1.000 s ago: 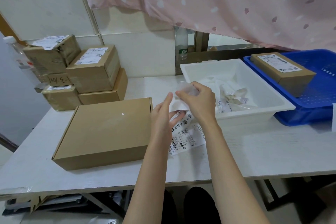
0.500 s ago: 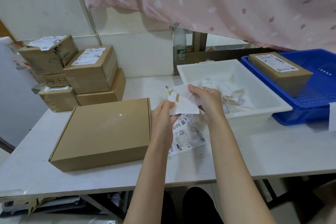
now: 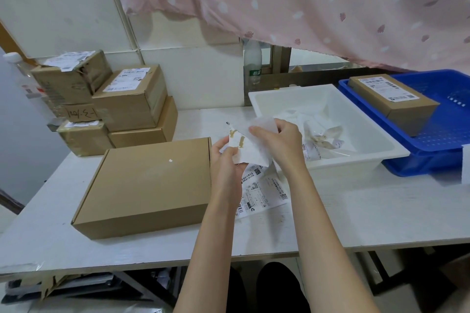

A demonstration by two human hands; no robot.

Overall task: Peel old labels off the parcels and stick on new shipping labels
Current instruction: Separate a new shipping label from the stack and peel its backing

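Currently: old label (image 3: 250, 146), torn, cardboard flecks on its back, pinched between left hand (image 3: 226, 160) and right hand (image 3: 281, 138) above table (image 3: 356, 211), right of flat parcel (image 3: 150, 185). Advice: crumple it, drop in white tray (image 3: 361, 145), then apply new label (image 3: 264, 190).

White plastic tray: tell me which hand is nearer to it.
Right. The right hand is beside the white plastic tray, at its near-left wall; the left hand is farther left, beside the flat brown cardboard box.

Bare table (image 3: 368, 213) lies open at the near right. To the left the flat box (image 3: 150, 185) blocks the way, with stacked parcels (image 3: 114, 104) behind it. Far right, the white tray (image 3: 356, 160) and blue basket (image 3: 432, 157) close off that side; the curtain (image 3: 305, 2) hangs low above.
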